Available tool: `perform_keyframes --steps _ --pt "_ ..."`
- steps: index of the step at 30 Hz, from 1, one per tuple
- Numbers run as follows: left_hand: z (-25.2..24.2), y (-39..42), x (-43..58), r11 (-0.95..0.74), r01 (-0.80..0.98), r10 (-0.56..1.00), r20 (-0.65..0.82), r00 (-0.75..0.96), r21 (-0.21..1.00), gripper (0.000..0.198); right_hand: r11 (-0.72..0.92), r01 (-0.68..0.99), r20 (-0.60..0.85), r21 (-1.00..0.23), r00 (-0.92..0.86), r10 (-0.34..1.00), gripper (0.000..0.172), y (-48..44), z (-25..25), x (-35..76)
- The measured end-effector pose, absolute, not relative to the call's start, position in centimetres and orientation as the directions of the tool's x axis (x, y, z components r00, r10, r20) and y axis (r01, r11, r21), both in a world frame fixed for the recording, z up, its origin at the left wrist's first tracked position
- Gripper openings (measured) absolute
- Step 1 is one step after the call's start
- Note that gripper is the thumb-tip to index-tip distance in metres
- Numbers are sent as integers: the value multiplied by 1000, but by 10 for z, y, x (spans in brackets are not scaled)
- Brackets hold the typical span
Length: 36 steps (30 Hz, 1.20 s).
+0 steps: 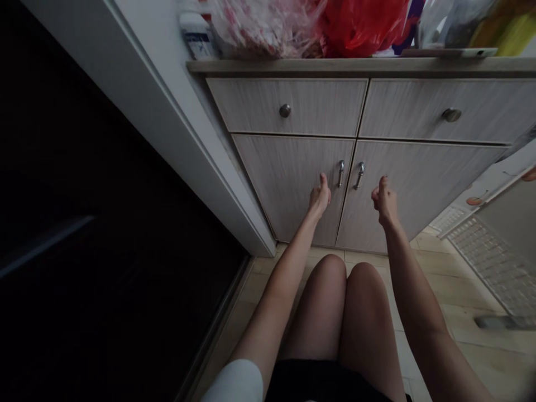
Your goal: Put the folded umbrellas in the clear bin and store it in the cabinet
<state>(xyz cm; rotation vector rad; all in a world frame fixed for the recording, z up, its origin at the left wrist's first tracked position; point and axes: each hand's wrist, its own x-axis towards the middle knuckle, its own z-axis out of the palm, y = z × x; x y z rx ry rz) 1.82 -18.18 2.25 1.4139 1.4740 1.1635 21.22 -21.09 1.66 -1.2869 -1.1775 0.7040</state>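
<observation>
A lower wood-grain cabinet has two doors, the left door (288, 184) and the right door (419, 184), each with a metal bar handle. My left hand (319, 195) is curled with the thumb up, close to the left of the left door's handle (340, 173). My right hand (384, 202) is also curled with the thumb up, in front of the right door, a little to the right of its handle (359, 175). Neither hand holds anything, and neither clearly touches a handle.
Two drawers with round metal knobs, the left drawer (285, 110) and the right drawer (448, 111), sit above the doors. Plastic bags (360, 28) lie on the countertop (335, 66). A white door frame (188, 134) borders a dark area at left. My knees (347, 279) lie below, above a tiled floor (460, 290).
</observation>
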Motion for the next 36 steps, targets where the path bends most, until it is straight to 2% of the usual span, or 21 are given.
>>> perform_keyframes --steps 2,5,8,12,17,22,24,29,36 --pt "20 -171 28 -146 313 971 196 -134 938 74 307 242 379 -921 359 853 73 -197 11 206" --pt "17 -151 47 -328 303 912 384 -146 895 45 408 254 477 -877 350 806 76 -170 2 195" --pt "13 -138 61 -365 249 915 395 -82 897 26 443 255 504 -860 279 818 73 -148 -8 188" --pt "5 -142 63 -375 232 913 401 -72 897 14 456 260 517 -851 265 814 61 -144 -15 189" --pt "-3 -172 51 -417 246 868 464 -177 875 9 459 280 531 -843 299 793 47 -179 -15 191" --pt "-10 -213 34 -429 308 835 503 -225 849 13 446 317 536 -837 312 784 46 -229 -10 192" --pt "-12 -230 24 -430 321 832 508 -222 844 15 428 379 547 -821 303 780 45 -248 -9 198" --pt "-16 -273 -11 -428 345 825 517 -229 836 24 374 620 626 -690 251 739 41 -294 -7 221" --pt "-8 -327 -64 -433 394 794 550 -261 811 30 331 749 703 -574 243 669 34 -357 -8 253"
